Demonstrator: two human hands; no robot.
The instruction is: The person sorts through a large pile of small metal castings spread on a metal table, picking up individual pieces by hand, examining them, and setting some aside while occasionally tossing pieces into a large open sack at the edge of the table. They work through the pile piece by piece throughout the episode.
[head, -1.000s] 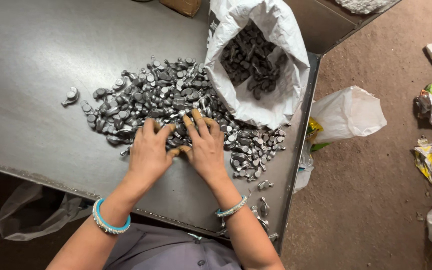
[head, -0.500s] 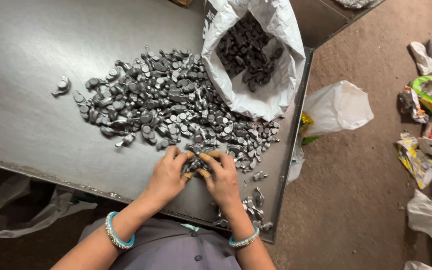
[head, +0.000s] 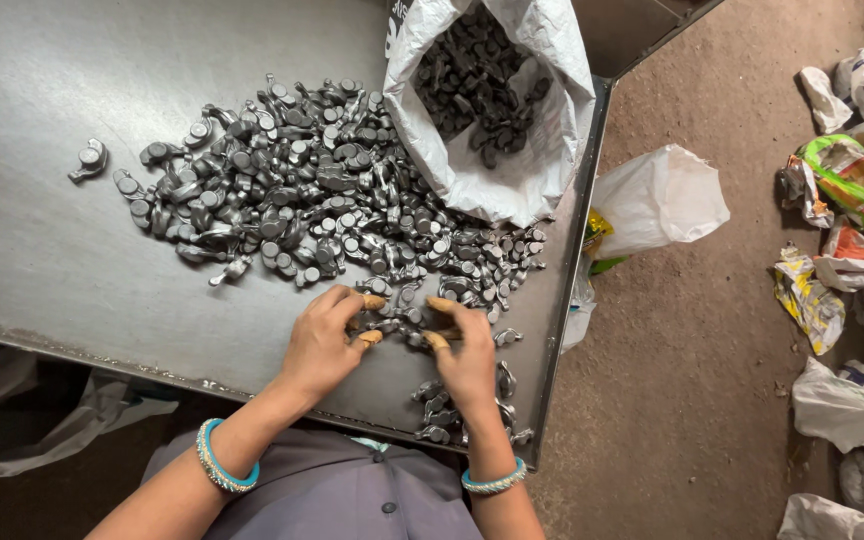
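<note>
A large heap of small dark grey metal parts (head: 292, 190) lies spread on a grey metal table (head: 42, 240). My left hand (head: 322, 345) and my right hand (head: 467, 355) rest at the heap's near edge, fingertips bent around a few parts (head: 399, 322) between them. Tan caps cover several fingertips. A small cluster of parts (head: 437, 410) sits by my right wrist near the table's front edge. Both wrists wear turquoise bangles.
An open white sack (head: 497, 100) full of the same parts leans at the table's right rear. One lone part (head: 87, 160) lies far left. Right of the table is dirt floor with a white plastic bag (head: 657, 200) and crumpled wrappers (head: 842, 180).
Both hands have pulled back from the middle of the heap toward the table's front edge, dragging a few parts along. The camera has shifted too.
</note>
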